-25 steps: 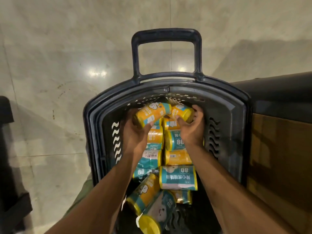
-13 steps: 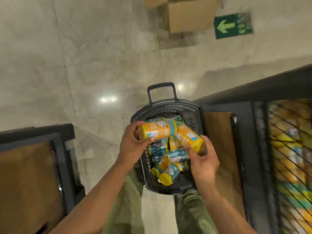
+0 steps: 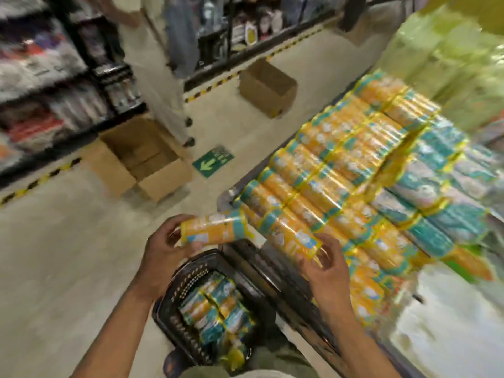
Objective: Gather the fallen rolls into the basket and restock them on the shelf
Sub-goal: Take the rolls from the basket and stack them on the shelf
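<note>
The left hand (image 3: 163, 246), at 7 o'clock, has its fingers curled round one orange roll (image 3: 215, 227) lying sideways. The right hand (image 3: 324, 266), at 5 o'clock, grips a second orange roll (image 3: 289, 237) just beside the stacked rolls (image 3: 354, 173) on the shelf (image 3: 283, 285) at 3 o'clock. Below both hands, at 6 o'clock, the black basket (image 3: 177, 334) stands on the floor beside the shelf with more rolls (image 3: 215, 309) lying inside it.

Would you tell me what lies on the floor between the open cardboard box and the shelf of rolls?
In the head view, a green arrow sign lies on the floor there.
</note>
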{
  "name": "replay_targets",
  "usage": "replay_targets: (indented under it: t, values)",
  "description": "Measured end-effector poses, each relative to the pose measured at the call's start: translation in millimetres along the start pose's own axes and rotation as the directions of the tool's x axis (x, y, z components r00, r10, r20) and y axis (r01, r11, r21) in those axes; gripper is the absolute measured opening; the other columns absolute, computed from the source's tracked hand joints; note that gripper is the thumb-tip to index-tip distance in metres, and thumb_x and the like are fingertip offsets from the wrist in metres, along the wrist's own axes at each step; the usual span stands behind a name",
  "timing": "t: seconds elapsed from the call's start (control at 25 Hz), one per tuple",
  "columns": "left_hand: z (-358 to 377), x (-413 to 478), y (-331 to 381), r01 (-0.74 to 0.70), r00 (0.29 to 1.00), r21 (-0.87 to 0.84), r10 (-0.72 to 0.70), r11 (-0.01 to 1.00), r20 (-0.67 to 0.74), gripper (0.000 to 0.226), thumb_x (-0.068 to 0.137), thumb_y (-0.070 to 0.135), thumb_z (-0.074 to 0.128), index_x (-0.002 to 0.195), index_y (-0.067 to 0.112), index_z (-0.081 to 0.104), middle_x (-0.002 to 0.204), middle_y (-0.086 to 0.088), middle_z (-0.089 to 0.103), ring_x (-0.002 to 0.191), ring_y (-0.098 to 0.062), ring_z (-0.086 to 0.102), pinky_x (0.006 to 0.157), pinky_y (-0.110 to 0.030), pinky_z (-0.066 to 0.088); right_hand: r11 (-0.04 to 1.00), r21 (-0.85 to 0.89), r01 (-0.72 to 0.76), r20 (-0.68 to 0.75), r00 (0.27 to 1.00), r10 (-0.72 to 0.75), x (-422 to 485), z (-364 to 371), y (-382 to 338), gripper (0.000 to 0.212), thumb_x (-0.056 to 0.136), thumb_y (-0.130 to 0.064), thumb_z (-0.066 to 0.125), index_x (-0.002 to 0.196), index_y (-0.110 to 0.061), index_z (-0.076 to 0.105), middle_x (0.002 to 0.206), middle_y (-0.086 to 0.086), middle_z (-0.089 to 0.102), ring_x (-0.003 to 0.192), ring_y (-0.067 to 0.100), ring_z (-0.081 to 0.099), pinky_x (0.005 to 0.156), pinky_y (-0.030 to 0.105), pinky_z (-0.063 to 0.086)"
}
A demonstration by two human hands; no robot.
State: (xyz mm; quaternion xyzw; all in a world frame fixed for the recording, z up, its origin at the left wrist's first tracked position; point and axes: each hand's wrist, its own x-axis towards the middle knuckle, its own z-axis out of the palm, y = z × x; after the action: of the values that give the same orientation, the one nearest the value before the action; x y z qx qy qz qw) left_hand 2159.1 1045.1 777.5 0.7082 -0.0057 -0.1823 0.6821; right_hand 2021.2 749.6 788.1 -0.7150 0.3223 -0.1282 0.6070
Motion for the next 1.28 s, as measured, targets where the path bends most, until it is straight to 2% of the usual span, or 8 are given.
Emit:
replay_targets:
  t: [0.2,0.32,0.48,0.72,0.8,1.0,1.12,1.28]
  values:
    - [102.0,117.7,47.7,0.016,0.981,-0.05,-0.006,0.999,0.195,0.054,0.072,0.017,0.09,0.121,0.021,0.068,0.107,0.004,0.073,0.101,-0.018,0.067,0.083,-0.036,0.059,0.999,-0.04,0.024,-0.148,0.989,-0.029,75.5,-46.6,4.0,0.046,0.085,-0.012,0.083,0.121,-0.03,0.061,0.108,-0.01,0.063,0.095,-0.011,0.06,0.082,0.008,0.047]
    - [146.1,182.6,47.3,0.046,0.967,0.072,-0.062,0.996,0.249,0.053,0.066,0.011,0.085,0.115,0.02,0.069,0.099,0.004,0.074,0.098,-0.02,0.065,0.081,-0.034,0.06,0.992,-0.123,-0.01,-0.119,0.993,-0.005,104.4,-45.0,37.5,0.047,0.089,-0.022,0.08,0.127,-0.033,0.056,0.11,-0.016,0.059,0.096,-0.019,0.054,0.079,0.007,0.047]
    - [160.9,218.8,21.9,0.04,0.952,0.244,-0.111,0.969,0.286,0.055,0.083,-0.016,0.068,0.128,0.013,0.063,0.121,-0.007,0.066,0.11,-0.021,0.064,0.098,-0.043,0.056,0.981,-0.195,0.011,-0.089,0.996,-0.029,105.8,-28.7,79.8,0.05,0.094,-0.03,0.074,0.138,-0.036,0.052,0.139,-0.011,0.039,0.121,-0.01,0.047,0.093,0.013,0.047]
    - [158.2,228.6,2.7,-0.108,0.93,0.457,-0.073,0.883,0.36,0.068,0.095,0.0,0.062,0.152,0.028,0.04,0.139,0.006,0.052,0.126,-0.012,0.053,0.104,-0.028,0.047,0.955,-0.288,0.07,-0.092,0.991,-0.1,107.2,-22.2,82.5,0.059,0.094,-0.047,0.067,0.146,-0.037,0.041,0.145,-0.016,0.039,0.128,0.006,0.045,0.1,0.028,0.045]
    - [148.5,215.9,-2.3,-0.136,0.944,0.508,-0.045,0.851,0.328,0.072,0.094,0.008,0.068,0.156,0.023,0.035,0.145,0.005,0.049,0.13,-0.001,0.047,0.106,-0.017,0.041,0.954,-0.298,0.045,-0.095,0.993,-0.076,105.5,-23.2,80.6,0.067,0.092,-0.05,0.068,0.15,-0.032,0.039,0.142,-0.017,0.043,0.126,0.005,0.046,0.103,0.032,0.047]
    - [92.4,131.3,-23.2,-0.103,0.995,0.535,0.09,0.838,0.051,0.058,0.095,0.02,0.069,0.148,0.018,0.047,0.147,0.002,0.051,0.135,-0.01,0.046,0.112,-0.03,0.04,0.884,-0.457,0.101,-0.171,0.965,-0.199,72.5,-30.7,65.5,0.069,0.091,-0.042,0.075,0.148,-0.021,0.042,0.142,-0.003,0.048,0.131,0.019,0.048,0.107,0.046,0.045]
    - [31.5,49.6,-66.2,-0.026,0.988,0.549,0.104,0.835,-0.113,0.045,0.094,0.019,0.067,0.137,0.02,0.057,0.134,0.002,0.059,0.123,-0.014,0.056,0.105,-0.034,0.047,0.731,-0.538,0.42,0.144,0.9,-0.411,15.7,-10.2,71.7,0.048,0.096,-0.041,0.064,0.137,-0.02,0.051,0.131,-0.007,0.052,0.126,0.007,0.048,0.109,0.024,0.037]
    - [-22.9,-53.9,-180.3,0.3,0.938,0.499,-0.156,0.813,-0.31,0.047,0.089,0.018,0.075,0.134,0.015,0.06,0.132,-0.004,0.061,0.122,-0.025,0.059,0.104,-0.039,0.048,0.67,-0.496,0.553,0.661,0.74,-0.121,-25.5,49.2,143.1,0.047,0.095,-0.04,0.064,0.137,-0.023,0.054,0.139,-0.009,0.052,0.134,0.002,0.045,0.113,0.021,0.036]
